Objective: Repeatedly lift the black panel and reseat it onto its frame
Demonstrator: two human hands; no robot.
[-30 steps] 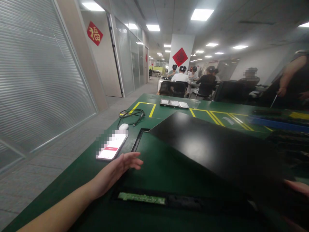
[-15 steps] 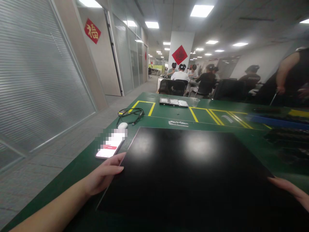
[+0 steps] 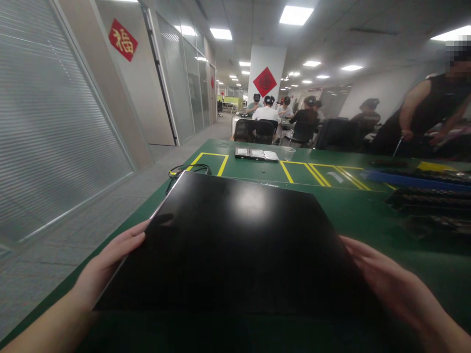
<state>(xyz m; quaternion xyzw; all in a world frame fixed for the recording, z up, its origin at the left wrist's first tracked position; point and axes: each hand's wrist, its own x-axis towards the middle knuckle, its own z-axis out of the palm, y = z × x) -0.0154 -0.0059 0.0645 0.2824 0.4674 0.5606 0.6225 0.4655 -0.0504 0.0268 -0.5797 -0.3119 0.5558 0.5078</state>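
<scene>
A flat, glossy black screen panel point(image 3: 239, 245) is held over the green table, with ceiling light reflected on its face. My left hand point(image 3: 114, 255) grips its left edge, thumb on the face and fingers tucked beneath. At the right edge, my right hand point(image 3: 386, 279) is closed on the panel too, its fingertips partly hidden by it. Just past the panel's far left corner lies a coiled black cable point(image 3: 195, 169), partly covered. The phone and white rounded object from the earlier view are now hidden by the panel.
The green table point(image 3: 353, 215) bears yellow tape outlines. Toward its far edge sit a black case point(image 3: 256, 155) with pale units and a clear cup point(image 3: 289, 153). Dark strip-like parts point(image 3: 430, 203) and a blue tray point(image 3: 415, 180) lie right. A person point(image 3: 427, 108) stands behind; others sit farther back.
The panel has moved left and its far edge now sits higher, covering the phone and white object. Both hands moved with it; more of my right hand shows. The view has turned slightly right.
</scene>
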